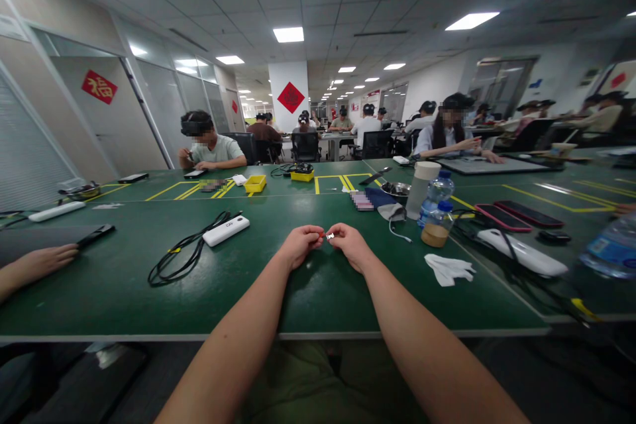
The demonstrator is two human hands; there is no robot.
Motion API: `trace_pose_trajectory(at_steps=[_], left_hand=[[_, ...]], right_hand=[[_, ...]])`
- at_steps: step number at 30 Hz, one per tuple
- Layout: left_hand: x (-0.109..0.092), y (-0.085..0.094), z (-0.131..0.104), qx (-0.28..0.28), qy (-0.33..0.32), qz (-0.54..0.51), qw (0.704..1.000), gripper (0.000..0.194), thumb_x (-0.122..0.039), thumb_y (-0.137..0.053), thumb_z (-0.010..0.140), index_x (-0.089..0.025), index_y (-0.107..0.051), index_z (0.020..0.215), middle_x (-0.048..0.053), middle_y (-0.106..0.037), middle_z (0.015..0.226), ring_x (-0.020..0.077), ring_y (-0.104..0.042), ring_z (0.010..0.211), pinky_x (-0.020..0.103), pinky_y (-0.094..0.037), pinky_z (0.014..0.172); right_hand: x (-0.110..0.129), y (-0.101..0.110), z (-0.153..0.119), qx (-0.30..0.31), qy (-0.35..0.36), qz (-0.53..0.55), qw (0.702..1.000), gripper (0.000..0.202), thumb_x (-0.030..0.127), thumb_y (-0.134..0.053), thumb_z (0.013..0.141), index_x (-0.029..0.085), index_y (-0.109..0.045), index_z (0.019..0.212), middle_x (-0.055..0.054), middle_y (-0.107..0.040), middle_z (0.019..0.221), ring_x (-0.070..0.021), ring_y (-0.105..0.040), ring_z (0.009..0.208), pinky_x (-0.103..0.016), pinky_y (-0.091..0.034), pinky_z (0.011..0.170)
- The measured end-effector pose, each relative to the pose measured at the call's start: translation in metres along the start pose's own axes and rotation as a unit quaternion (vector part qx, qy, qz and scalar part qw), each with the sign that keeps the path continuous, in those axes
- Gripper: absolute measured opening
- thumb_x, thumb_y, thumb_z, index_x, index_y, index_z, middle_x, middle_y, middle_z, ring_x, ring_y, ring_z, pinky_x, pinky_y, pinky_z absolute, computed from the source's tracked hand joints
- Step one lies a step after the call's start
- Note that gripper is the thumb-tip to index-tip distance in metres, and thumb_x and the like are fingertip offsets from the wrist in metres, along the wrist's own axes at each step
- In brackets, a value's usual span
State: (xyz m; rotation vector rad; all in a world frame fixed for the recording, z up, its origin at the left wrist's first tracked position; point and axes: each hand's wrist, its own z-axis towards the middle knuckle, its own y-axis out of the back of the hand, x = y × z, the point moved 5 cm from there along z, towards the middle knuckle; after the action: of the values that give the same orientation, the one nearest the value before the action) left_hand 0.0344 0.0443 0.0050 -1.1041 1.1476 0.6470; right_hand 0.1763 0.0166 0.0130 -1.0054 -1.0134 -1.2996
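My left hand (301,246) and my right hand (352,246) are close together above the green table (328,305), fingertips almost meeting. Pinched in my left fingers is a tiny red piece (323,234), mostly hidden by them. A small whitish, shiny piece (330,236) sits between the thumb and fingers of my right hand. Both pieces are too small to name, and I cannot tell whether they touch each other.
To the left lie a white power bank (226,230) and a coiled black cable (173,262). At right are a white glove (450,269), bottles (437,224), a tall cup (422,189) and phones (529,213). Another person's hand (42,265) rests at far left.
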Motion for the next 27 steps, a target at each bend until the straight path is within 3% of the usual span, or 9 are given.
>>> trace_pose_trajectory(at_steps=[7, 14, 27], left_hand=[[-0.0012, -0.0027, -0.0021, 0.017, -0.013, -0.01, 1.0, 0.018, -0.005, -0.069, 0.064, -0.011, -0.06, 0.079, 0.008, -0.066, 0.08, 0.0126, -0.064, 0.073, 0.024, -0.051, 0.071], [-0.0034, -0.0025, -0.0022, 0.017, -0.029, 0.018, 0.999, 0.026, -0.011, -0.071, 0.064, -0.011, -0.065, 0.089, 0.007, -0.066, 0.081, 0.0083, -0.059, 0.064, 0.02, -0.047, 0.062], [-0.0047, -0.0062, -0.0027, 0.013, -0.017, -0.027, 0.999, 0.017, -0.008, -0.069, 0.067, -0.011, -0.061, 0.082, 0.008, -0.066, 0.081, 0.0131, -0.065, 0.074, 0.028, -0.051, 0.078]], right_hand=[[-0.0032, 0.0014, 0.0016, -0.006, 0.005, -0.013, 1.0, 0.018, 0.017, -0.059, 0.059, 0.017, -0.059, 0.077, 0.002, -0.059, 0.068, -0.0102, -0.048, 0.056, -0.023, -0.036, 0.054], [-0.0024, 0.0014, 0.0015, -0.015, 0.006, -0.021, 1.0, 0.019, 0.02, -0.062, 0.059, 0.018, -0.058, 0.078, 0.002, -0.057, 0.067, -0.0107, -0.047, 0.056, -0.024, -0.036, 0.053], [0.0012, -0.0018, -0.0007, 0.001, -0.003, 0.0, 1.0, 0.024, 0.02, -0.066, 0.058, 0.018, -0.057, 0.08, 0.001, -0.061, 0.072, -0.0111, -0.05, 0.059, -0.024, -0.036, 0.053]])
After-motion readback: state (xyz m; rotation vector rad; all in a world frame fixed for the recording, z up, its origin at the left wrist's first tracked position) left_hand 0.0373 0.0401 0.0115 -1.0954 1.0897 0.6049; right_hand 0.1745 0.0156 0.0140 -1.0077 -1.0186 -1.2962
